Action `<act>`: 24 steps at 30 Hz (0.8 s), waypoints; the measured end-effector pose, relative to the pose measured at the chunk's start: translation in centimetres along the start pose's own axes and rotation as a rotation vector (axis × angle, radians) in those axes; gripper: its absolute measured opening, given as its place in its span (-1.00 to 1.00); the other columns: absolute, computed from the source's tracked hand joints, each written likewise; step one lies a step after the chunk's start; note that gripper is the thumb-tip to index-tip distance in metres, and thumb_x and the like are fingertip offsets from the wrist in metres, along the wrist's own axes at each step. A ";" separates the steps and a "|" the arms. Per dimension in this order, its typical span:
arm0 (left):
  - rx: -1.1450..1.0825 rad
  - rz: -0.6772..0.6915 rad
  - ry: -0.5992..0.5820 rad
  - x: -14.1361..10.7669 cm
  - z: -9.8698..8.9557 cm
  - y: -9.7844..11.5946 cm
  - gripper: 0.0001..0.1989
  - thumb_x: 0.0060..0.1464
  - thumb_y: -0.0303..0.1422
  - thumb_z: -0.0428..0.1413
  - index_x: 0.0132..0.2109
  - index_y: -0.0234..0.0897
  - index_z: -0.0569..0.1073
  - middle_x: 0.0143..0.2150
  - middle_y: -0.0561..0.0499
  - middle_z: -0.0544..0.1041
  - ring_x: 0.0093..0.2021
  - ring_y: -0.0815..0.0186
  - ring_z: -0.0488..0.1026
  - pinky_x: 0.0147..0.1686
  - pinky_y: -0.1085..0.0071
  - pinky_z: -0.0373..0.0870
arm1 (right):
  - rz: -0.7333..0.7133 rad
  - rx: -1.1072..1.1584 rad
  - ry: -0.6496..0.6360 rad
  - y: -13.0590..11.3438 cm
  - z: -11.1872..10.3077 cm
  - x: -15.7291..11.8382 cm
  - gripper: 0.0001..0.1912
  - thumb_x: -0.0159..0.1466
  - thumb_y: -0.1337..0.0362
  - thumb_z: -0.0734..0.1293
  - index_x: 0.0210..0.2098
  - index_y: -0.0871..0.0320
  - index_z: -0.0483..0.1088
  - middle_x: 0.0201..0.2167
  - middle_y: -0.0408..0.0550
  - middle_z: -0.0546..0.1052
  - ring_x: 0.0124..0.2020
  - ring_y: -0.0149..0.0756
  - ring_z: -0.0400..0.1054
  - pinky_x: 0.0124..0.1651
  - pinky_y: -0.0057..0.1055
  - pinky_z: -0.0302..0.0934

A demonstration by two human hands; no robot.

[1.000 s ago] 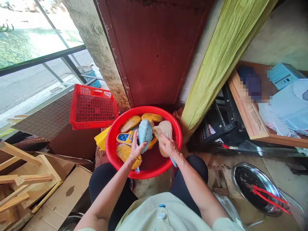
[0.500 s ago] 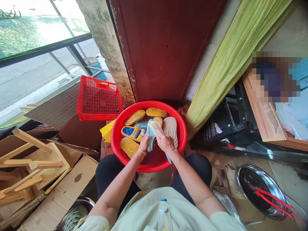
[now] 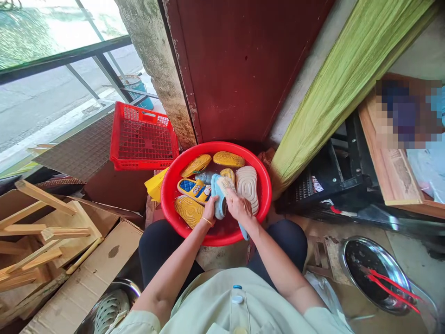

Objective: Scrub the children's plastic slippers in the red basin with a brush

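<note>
In the left hand (image 3: 209,209), a closed grip on a light-blue slipper (image 3: 218,197), held over shallow water near the middle of a red plastic basin (image 3: 217,145). In the right hand (image 3: 239,207), a closed grip on a scrubbing brush (image 3: 226,185), beige bristles against the slipper, blue handle end poking out toward the near side. Around them in the basin, yellow-soled slippers (image 3: 196,165) on the far and left sides, a pale beige sole (image 3: 247,189) on the right, a blue-and-yellow slipper (image 3: 194,190) just left of the hands. Beyond the left rim, a red plastic crate (image 3: 142,137) and a yellow sheet (image 3: 156,184). To the near right, a steel tray (image 3: 342,260) with red tongs (image 3: 392,290).
</note>
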State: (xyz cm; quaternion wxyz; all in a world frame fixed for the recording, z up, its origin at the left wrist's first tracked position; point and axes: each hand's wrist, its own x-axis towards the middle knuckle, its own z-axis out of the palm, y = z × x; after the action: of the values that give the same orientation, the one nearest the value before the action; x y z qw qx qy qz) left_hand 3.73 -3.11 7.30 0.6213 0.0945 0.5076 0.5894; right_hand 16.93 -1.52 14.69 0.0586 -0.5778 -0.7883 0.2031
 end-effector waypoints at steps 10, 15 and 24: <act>-0.217 -0.176 -0.062 -0.4 -2.1 1.6 -0.53 0.15 -0.02 0.11 0.01 -0.29 0.52 -0.17 -0.11 0.66 -0.06 0.09 0.62 -0.01 0.15 0.57 | -0.084 0.107 -0.043 0.1 2.6 -3.4 -0.43 0.49 0.15 0.10 0.45 0.06 0.17 0.21 0.06 0.54 0.09 -0.15 0.53 0.07 -0.33 0.39; -0.351 -0.285 -0.236 -0.7 -2.9 2.2 -0.49 0.22 -0.01 0.05 0.13 -0.28 0.48 -0.12 -0.14 0.67 -0.06 0.06 0.62 0.03 0.03 0.55 | -0.007 0.179 0.031 0.7 2.5 -2.6 -0.46 0.48 0.18 0.11 0.41 0.06 0.23 0.15 0.04 0.58 0.07 -0.12 0.54 0.08 -0.29 0.39; -0.531 -0.418 -0.357 0.3 -3.1 1.5 -0.46 0.26 -0.05 0.00 0.20 -0.33 0.45 -0.13 -0.22 0.66 -0.07 -0.02 0.62 -0.02 -0.02 0.54 | 0.003 0.352 0.076 1.6 2.4 -2.3 -0.51 0.43 0.17 0.18 0.32 0.08 0.34 0.08 0.05 0.62 0.12 -0.10 0.51 0.11 -0.29 0.40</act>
State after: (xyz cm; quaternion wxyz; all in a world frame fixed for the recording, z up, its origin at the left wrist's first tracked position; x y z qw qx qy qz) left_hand 0.40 -3.89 6.73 0.8094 -0.0743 0.2294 0.5355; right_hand 18.28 -3.90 12.22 0.1883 -0.5671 -0.7369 0.3161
